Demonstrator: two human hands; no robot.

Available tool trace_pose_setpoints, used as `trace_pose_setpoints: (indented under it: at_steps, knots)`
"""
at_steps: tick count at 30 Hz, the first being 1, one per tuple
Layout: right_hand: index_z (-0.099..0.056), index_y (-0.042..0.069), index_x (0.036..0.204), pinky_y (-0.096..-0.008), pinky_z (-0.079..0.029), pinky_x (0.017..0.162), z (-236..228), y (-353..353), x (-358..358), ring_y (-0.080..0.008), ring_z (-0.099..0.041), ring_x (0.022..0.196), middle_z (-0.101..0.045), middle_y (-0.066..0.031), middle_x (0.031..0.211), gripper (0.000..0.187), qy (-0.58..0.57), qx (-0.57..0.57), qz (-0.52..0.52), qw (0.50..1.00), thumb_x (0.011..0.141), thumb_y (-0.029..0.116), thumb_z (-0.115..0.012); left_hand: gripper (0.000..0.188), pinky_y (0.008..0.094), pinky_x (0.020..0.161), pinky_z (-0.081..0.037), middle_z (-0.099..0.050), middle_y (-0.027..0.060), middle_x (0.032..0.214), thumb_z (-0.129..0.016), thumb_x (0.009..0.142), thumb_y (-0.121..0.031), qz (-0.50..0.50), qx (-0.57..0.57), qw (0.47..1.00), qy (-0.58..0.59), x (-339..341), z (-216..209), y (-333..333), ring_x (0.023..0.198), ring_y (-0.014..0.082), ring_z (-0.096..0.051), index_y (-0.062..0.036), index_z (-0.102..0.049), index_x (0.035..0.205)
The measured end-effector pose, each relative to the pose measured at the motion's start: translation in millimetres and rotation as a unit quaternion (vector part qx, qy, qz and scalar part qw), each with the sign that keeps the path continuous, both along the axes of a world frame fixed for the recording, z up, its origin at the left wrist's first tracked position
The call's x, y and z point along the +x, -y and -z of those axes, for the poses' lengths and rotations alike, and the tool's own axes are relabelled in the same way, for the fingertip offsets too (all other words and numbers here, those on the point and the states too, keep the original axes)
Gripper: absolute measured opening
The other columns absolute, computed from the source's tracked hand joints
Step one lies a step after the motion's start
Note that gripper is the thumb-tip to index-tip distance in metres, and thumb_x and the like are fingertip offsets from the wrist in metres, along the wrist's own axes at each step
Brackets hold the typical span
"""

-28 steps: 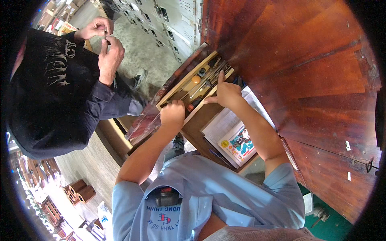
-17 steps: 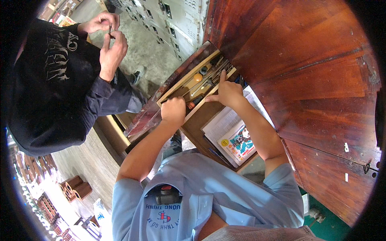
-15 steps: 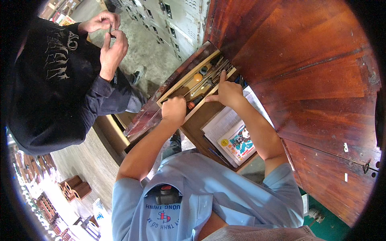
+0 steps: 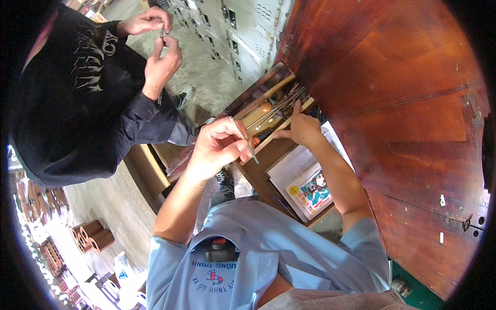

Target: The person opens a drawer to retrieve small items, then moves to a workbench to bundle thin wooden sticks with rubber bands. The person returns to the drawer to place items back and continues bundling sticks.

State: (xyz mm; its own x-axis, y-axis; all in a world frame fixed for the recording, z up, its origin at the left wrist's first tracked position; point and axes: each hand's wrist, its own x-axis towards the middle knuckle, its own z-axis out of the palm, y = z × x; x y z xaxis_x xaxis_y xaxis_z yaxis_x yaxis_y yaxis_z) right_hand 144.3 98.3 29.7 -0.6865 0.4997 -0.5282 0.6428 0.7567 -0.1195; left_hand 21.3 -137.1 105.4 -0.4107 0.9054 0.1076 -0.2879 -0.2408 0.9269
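The left hand [image 4: 213, 149] pinches a rod [image 4: 245, 139], right hand [image 4: 305, 128] spread, blue shirt [image 4: 310, 253] bearing lettering [image 4: 214, 264].

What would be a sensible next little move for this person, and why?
Probably turning the slim metal rod a little in the left hand to check its lower end: it is pinched with that end sticking out free, and other slim tools lie in the drawer to compare. The right hand could stay there.
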Motion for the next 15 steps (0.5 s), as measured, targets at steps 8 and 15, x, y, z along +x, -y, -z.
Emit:
trace_pose_setpoints:
  at_steps: [8, 15]
  knots:
    - [-0.007, -0.018, 0.15, -0.0409, -0.056, 0.085, -3, 3, -1, -0.0366, -0.072, 0.096, -0.07, -0.0276, 0.109, 0.144, -0.009, 0.01, -0.015, 1.0, 0.066, 0.077, -0.073, 0.007, 0.0305, 0.064, -0.056, -0.059, 0.0094, 0.085, -0.062, 0.091, 0.002, 0.02, 0.122, 0.992, 0.022, -7, -22, -2, 0.083, 0.0235, -0.067, -0.0014, -0.056, 0.091]
    - [-0.005, -0.02, 0.149, -0.0398, -0.055, 0.085, -6, 3, -1, -0.0364, -0.072, 0.098, -0.07, -0.0276, 0.107, 0.146, -0.012, -0.002, -0.02, 1.0, 0.064, 0.077, -0.073, 0.007, 0.031, 0.062, -0.058, -0.056, 0.011, 0.09, -0.061, 0.093, 0.0, 0.017, 0.154, 0.987, 0.038, -14, -23, -2, 0.083, 0.0262, -0.068, -0.0026, -0.055, 0.094]
